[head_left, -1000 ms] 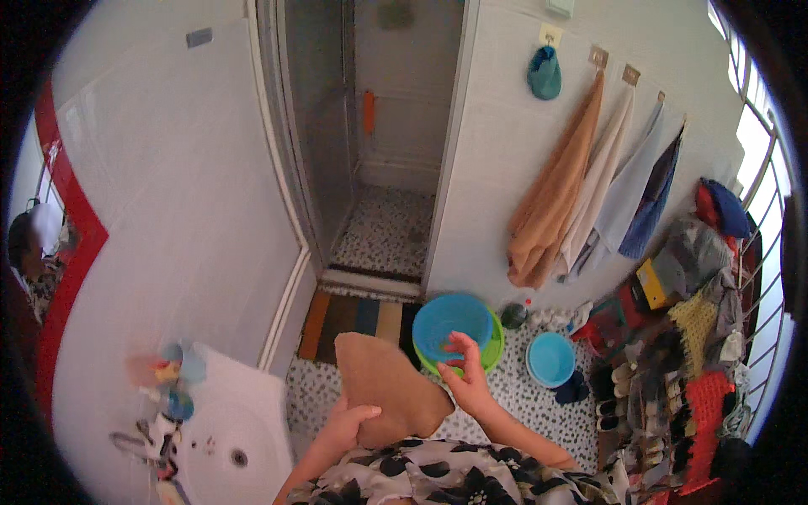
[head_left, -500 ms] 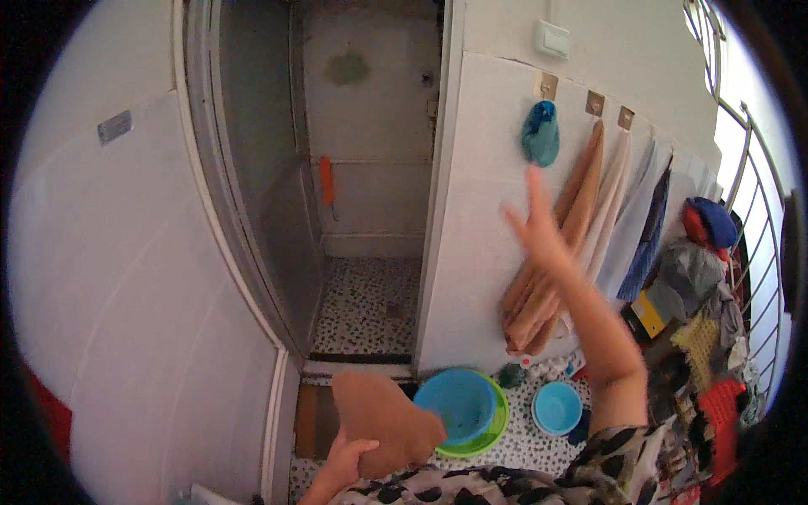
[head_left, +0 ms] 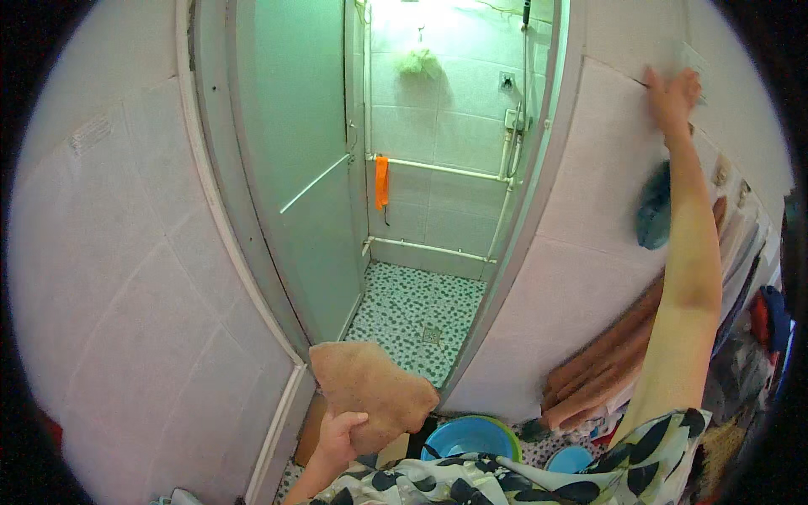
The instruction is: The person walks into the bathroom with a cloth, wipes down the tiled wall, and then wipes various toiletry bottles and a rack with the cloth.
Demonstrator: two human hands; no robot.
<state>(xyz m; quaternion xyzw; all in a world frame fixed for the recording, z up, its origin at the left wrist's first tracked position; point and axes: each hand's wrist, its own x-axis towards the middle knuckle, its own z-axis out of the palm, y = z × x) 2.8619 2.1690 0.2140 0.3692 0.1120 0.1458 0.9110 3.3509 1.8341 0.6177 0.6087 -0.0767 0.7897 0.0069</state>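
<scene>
At the lower middle, my left hand [head_left: 338, 438] grips a folded brown cloth [head_left: 374, 394], thumb on top, fingers hidden beneath it. It looks like a towel. My right arm is stretched up to the upper right, where my right hand [head_left: 672, 103] is at the white wall switch [head_left: 695, 67]. Its fingers are apart and hold nothing; they partly cover the switch, and I cannot tell whether they press it. Below that hand hangs a blue-green bath mitt or scrubber [head_left: 652, 206], partly behind my forearm.
A lit shower room with a speckled floor [head_left: 404, 295] lies beyond the open grey door [head_left: 295, 168]. Inside hang a pale green bath puff [head_left: 418, 63] and an orange strip [head_left: 382, 181]. Brown towels [head_left: 606, 362] hang at right; blue basins [head_left: 471, 436] stand on the floor.
The shower room has turned from dim to brightly lit. My right hand has gone up to the wall switch. The view has swung right, and my left hand still holds the brown cloth.
</scene>
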